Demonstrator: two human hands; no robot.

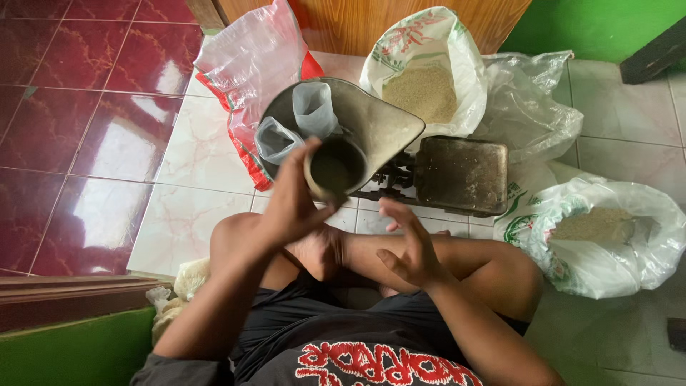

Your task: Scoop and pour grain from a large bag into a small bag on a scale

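While the left hand (289, 204) has its fingers wrapped round a small metal cup (334, 171) tipped over the scale's scoop pan (371, 125), the right hand (411, 246) hovers open, holding nothing. Two little plastic bags (300, 121) sit in the pan looking unfilled, so I'd say the weighing's barely begun. Open grain sack (425, 71) behind, tiled floor (107, 143), green wall.

We are looking at glossy dark red marbled floor tiles (78, 121) bordering pale cream veined floor tiles (189, 207). We are seeing a white woven sack with red and green print (457, 43) holding tan grain (421, 91), beside a dull grey metal scale pan (379, 125). A bright green painted wall (586, 25) is showing behind.
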